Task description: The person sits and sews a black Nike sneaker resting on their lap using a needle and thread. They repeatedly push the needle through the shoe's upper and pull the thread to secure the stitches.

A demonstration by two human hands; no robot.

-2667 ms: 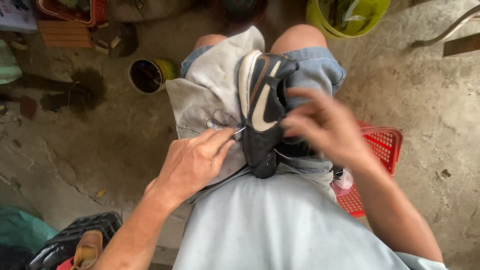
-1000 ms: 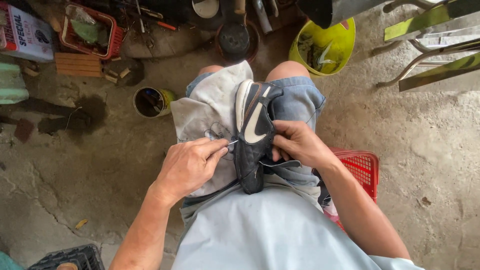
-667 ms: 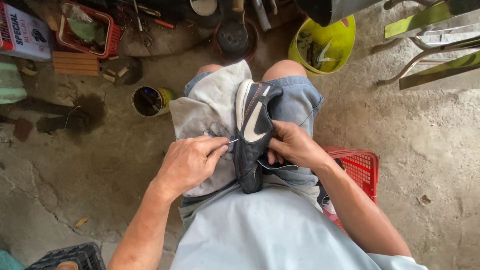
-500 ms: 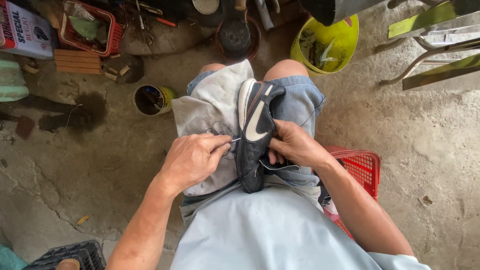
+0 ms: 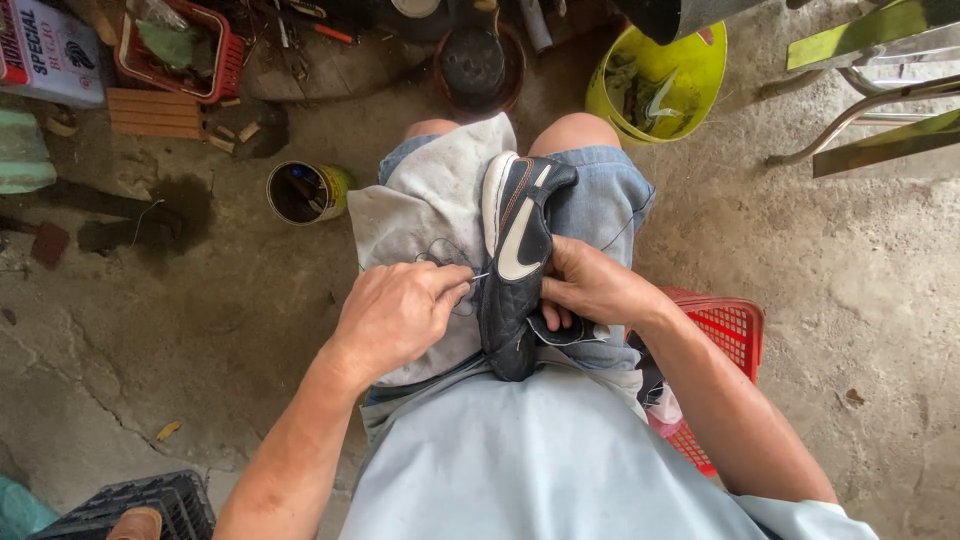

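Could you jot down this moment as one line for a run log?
left hand: pinching needle at shoe's side | right hand: gripping black shoe | shoe on grey cloth across lap

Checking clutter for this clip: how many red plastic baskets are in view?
2. One red basket sits at the top left on the floor, holding scraps. The other red basket is beside the person's right forearm, partly hidden by it. More may lie outside the picture.
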